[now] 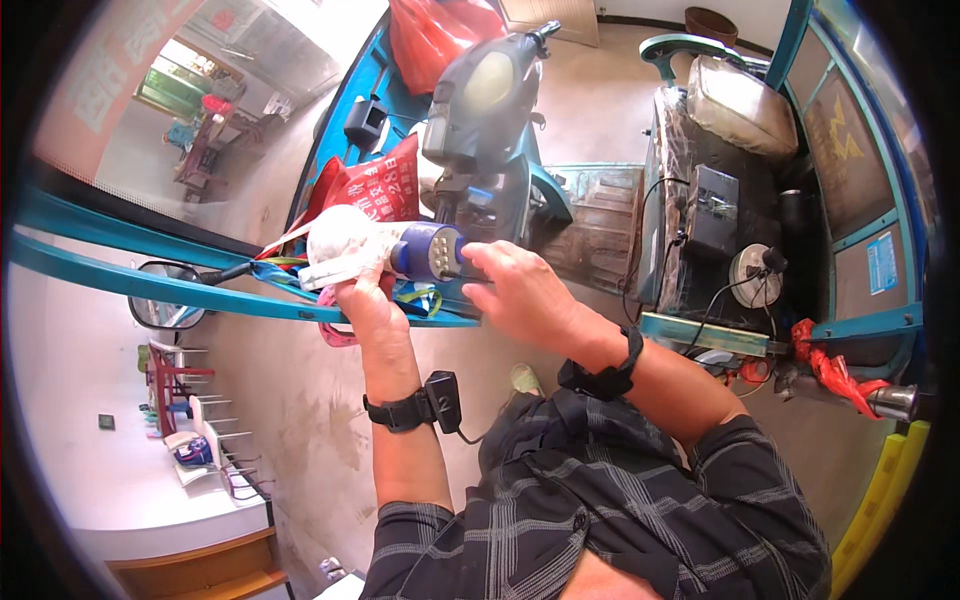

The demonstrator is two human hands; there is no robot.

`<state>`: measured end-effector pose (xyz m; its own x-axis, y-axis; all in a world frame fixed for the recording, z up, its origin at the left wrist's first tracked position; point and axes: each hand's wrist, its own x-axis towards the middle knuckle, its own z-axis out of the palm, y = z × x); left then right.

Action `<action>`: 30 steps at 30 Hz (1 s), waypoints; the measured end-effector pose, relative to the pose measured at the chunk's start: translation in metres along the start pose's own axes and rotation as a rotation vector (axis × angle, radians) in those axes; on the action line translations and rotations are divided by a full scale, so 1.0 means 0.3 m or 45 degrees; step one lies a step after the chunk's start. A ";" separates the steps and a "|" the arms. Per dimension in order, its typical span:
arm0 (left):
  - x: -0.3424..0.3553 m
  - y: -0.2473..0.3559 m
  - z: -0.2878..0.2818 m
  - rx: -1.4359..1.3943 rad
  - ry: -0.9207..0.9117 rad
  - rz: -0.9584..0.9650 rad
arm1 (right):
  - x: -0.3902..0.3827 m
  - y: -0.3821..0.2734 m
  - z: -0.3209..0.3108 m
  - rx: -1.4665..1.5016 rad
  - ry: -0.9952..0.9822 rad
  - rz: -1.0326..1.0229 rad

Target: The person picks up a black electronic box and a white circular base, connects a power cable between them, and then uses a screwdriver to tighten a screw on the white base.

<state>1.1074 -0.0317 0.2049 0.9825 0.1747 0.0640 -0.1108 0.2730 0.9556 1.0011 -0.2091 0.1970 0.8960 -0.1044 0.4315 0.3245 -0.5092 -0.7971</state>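
A white and blue device (432, 251), shaped like a small megaphone, lies across in front of me. It has a rounded white end on the left and a blue drum-like body with rows of pale dots. My left hand (372, 305) supports it from below, fingers closed around its white part. At the blue end, my right hand (522, 292) has its thumb and fingers curled against the body. A thin dark piece shows between those fingers, too small to name. Behind the device sits a red printed bag (375, 187), partly covered.
A teal vehicle frame rail (200, 285) runs beneath my hands, with a mirror (167, 296) at left. Beyond are a dashboard with handlebar (480, 100) and a red plastic bag (440, 40). A dark seat box (705, 150) carries a wrapped cushion (740, 105) and a round corded device (757, 277).
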 end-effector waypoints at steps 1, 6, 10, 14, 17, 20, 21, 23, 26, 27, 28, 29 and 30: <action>-0.010 0.001 0.003 0.022 0.002 -0.003 | 0.001 0.016 0.017 0.019 0.001 0.011; -0.016 -0.005 -0.016 0.306 0.064 -0.100 | -0.012 0.073 0.086 0.077 -0.087 0.115; -0.015 -0.037 -0.015 0.332 0.024 -0.132 | -0.037 0.113 0.139 0.186 0.008 0.084; -0.017 -0.049 -0.015 0.411 -0.012 -0.187 | -0.065 0.141 0.181 0.234 0.072 0.108; -0.008 -0.044 -0.029 0.451 -0.029 -0.176 | -0.077 0.136 0.189 0.230 0.080 0.139; -0.004 -0.049 -0.047 0.443 -0.033 -0.187 | -0.083 0.136 0.191 0.230 0.079 0.163; -0.007 -0.048 -0.051 0.461 -0.036 -0.196 | -0.086 0.136 0.191 0.237 0.078 0.160; -0.013 -0.043 -0.061 0.464 -0.035 -0.173 | -0.091 0.137 0.199 0.253 0.082 0.172; -0.016 -0.043 -0.079 0.490 -0.019 -0.196 | -0.103 0.142 0.210 0.266 0.080 0.196; -0.017 -0.043 -0.077 0.499 -0.008 -0.202 | -0.106 0.142 0.210 0.260 0.068 0.200; -0.034 -0.046 -0.054 0.487 0.002 -0.175 | -0.110 0.144 0.212 0.255 0.055 0.204; -0.034 -0.054 -0.056 0.498 -0.004 -0.186 | -0.117 0.148 0.217 0.259 0.058 0.220; -0.034 -0.051 -0.065 0.466 -0.001 -0.210 | -0.124 0.147 0.223 0.251 0.023 0.222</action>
<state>1.0962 -0.0191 0.1840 0.9828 0.1560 -0.0988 0.1089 -0.0577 0.9924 1.0025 -0.1704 0.1176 0.9386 -0.1921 0.2865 0.2200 -0.3063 -0.9262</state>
